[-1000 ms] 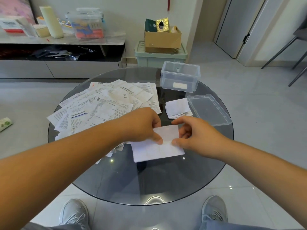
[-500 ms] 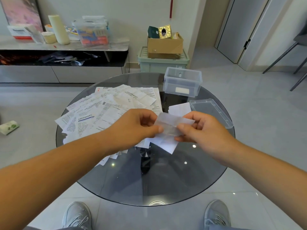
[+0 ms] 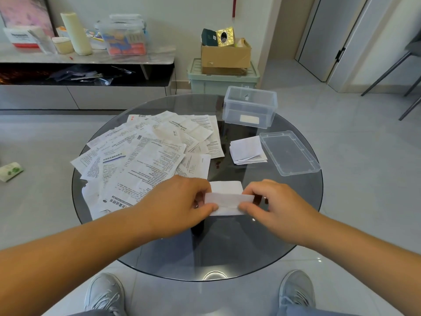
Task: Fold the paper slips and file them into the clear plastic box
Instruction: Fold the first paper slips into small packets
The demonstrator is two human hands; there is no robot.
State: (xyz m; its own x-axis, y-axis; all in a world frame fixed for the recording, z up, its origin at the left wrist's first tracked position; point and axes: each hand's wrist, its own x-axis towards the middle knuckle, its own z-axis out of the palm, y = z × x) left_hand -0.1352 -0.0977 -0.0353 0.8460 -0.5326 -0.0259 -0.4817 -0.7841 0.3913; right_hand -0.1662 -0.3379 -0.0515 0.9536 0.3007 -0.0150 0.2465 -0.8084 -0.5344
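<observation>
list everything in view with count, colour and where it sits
paper slip: one, white, between the hands, near middle of table
loose slips: spread pile, count unclear, white with print, left half of table
folded slips: small stack, white, beside the lid
clear box: one, clear, open, far right of table
lid: one, clear, right edge of table
table: one, round, dark glass
cardboard box: one, brown, on the crate
green crate: one, pale green, behind table
shelf: one, grey, back left, cluttered
tissue pack: one, white and green, floor left
shoes: two, grey, below table
left hand: pinches slip's left end
right hand: pinches slip's right end
</observation>
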